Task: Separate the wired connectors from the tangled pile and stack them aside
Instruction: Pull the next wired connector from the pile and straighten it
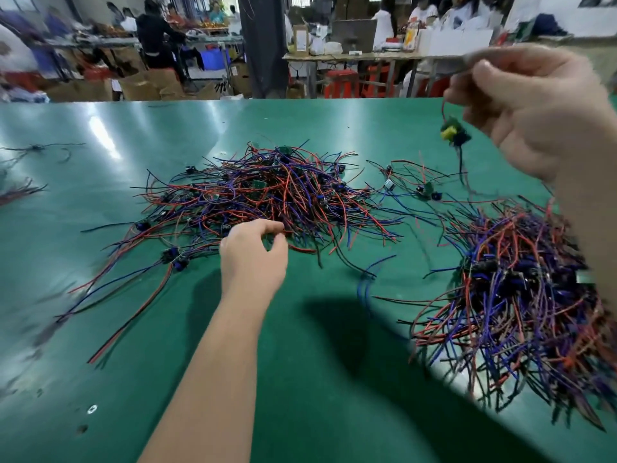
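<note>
A tangled pile of wired connectors point(267, 195), with red, blue, purple and black leads, lies in the middle of the green table point(317, 345). My left hand point(253, 252) reaches into its near edge, thumb and fingers pinching wires there. My right hand point(534, 108) is raised at the upper right and pinches a red lead. From that lead a wired connector point(453, 132) with a yellow and green part dangles in the air. A second, denser heap of connectors point(521, 302) lies at the right under my right forearm.
A few loose connectors point(424, 190) lie between the two heaps. Stray wires point(36, 148) sit at the far left edge. Behind the table are other workbenches point(350, 56), cardboard boxes, red stools and several people.
</note>
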